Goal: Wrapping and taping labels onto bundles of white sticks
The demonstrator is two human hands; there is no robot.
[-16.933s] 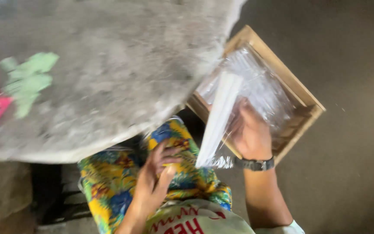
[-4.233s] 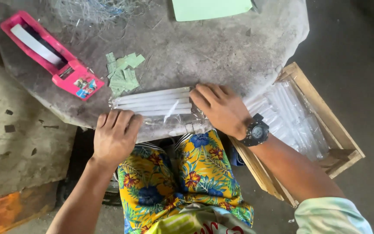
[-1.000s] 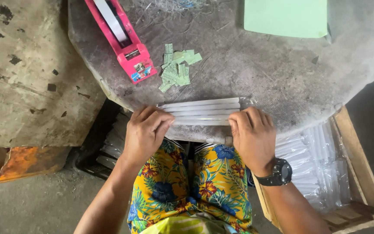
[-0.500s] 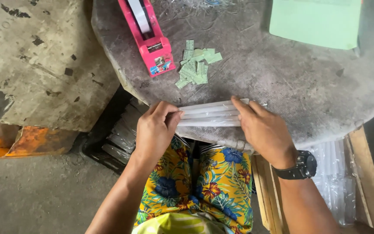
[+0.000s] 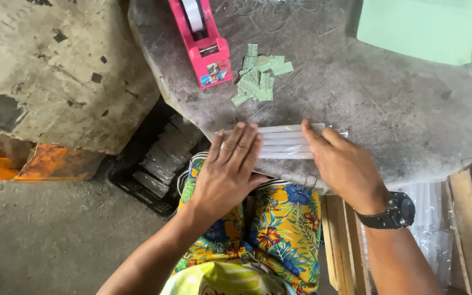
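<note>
A clear plastic packet of white sticks lies flat near the front edge of a round grey stone table. My left hand rests palm down on the packet's left end, fingers spread over it. My right hand, with a black watch on its wrist, presses on the packet's right end. Both hands lie flat on the packet rather than gripping it.
A pink tape dispenser stands at the table's back left, with several small green paper slips beside it. A green sheet lies at the back right. A black crate of packets sits below left, a wooden box of packets below right.
My left hand has gone from curled at the packet's left end to lying flat across it. My right hand still holds down the right end. The view has shifted a little.
</note>
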